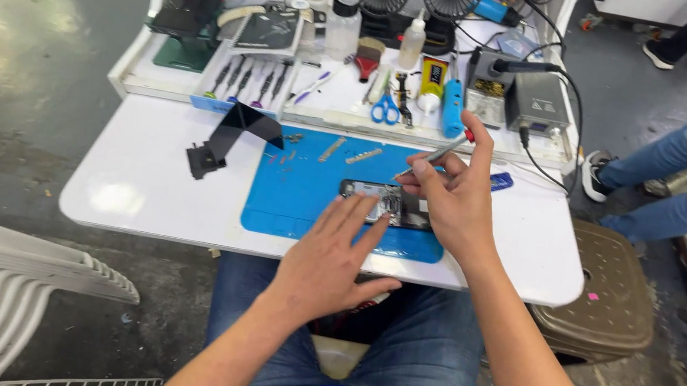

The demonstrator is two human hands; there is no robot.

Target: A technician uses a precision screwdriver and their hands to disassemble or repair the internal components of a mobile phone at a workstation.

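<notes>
Nearest the camera, the person's knees in blue jeans sit under the edge of the white table point(143, 186), and both forearms reach up over it toward the blue work mat point(290, 200), which serves here as the landmark. The left hand point(326, 261) lies spread wide and flat at the mat's near edge, its fingertips pressing on the opened phone point(381, 204) at the mat's near right part, most likely to keep the phone from sliding. The right hand point(448, 193) hovers just over the phone's right end, closed in a pen-like pinch on a thin metal tool point(436, 154) whose tip points down at the phone's inner parts; such a grip suits fine, steady work. On the mat's far part lie small strips and screws point(348, 152), set apart probably so they do not get lost. Just left of the mat stands a bent black holder point(233, 136). Beyond the mat's far edge a tray point(329, 95) holds scissors point(385, 109), screwdrivers, bottles and a grey station box point(538, 103). The hands cover much of the phone, so what the tool tip touches cannot be made out; the small parts are too tiny to name, and a bystander's legs right of the mat are cut off
</notes>
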